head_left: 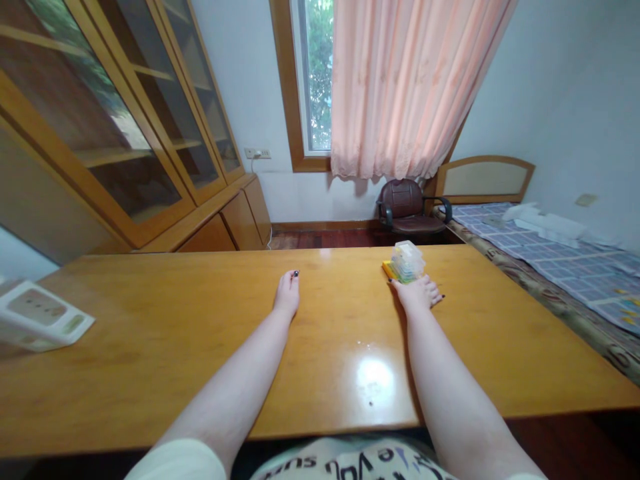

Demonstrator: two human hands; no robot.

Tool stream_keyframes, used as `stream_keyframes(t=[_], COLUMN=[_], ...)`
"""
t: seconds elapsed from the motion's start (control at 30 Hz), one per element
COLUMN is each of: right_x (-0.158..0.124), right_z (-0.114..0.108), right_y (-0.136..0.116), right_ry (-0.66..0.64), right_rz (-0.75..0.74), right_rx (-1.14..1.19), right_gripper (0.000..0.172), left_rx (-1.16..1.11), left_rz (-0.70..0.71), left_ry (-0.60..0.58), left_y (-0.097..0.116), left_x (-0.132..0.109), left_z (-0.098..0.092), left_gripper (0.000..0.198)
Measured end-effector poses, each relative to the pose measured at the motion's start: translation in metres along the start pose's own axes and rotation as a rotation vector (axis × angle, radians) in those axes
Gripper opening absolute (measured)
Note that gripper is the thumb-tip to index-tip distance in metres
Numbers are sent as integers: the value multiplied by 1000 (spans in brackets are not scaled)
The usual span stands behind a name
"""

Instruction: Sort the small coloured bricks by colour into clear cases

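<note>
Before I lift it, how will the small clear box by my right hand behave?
The clear plastic box looks small and thin-walled, so probably light and stiff. On the glossy table it would likely slide when pushed. It seems stacked on a yellow piece, so it may shift.

It was a home bedroom that doubled as a study. A bed (pixel 575 267) with a checked cover and wooden headboard (pixel 483 179) stood by the wall. A pink curtain (pixel 405 87) hung over the window (pixel 317 73). Glass-fronted wooden cabinets (pixel 125 133), a brown chair (pixel 407 207) and a long wooden surface (pixel 150 333) filled the rest.
</note>
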State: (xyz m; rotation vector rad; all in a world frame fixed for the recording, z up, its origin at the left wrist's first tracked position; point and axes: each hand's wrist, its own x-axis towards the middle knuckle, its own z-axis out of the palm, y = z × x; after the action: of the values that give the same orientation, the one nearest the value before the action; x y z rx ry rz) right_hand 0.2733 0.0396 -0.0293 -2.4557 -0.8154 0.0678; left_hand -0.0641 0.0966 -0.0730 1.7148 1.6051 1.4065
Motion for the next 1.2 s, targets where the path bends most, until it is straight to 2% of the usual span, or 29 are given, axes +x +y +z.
stream_keyframes(t=[0.47, 1.0, 1.2], right_x=[29, 27, 27], right_z=[-5, -4, -3], right_y=[24, 26, 25], right_ry=[100, 154, 159], right_rz=[166, 171, 170], right_rx=[32, 54, 63], right_gripper=[106, 109, 113], left_rx=[-60, -36, 8], left_rz=[-15, -22, -16], left_ry=[-29, -60, -90], left_y=[0, -3, 4], left_x=[-2, 1, 1], left_z=[1, 5, 3], left_gripper=[32, 34, 31])
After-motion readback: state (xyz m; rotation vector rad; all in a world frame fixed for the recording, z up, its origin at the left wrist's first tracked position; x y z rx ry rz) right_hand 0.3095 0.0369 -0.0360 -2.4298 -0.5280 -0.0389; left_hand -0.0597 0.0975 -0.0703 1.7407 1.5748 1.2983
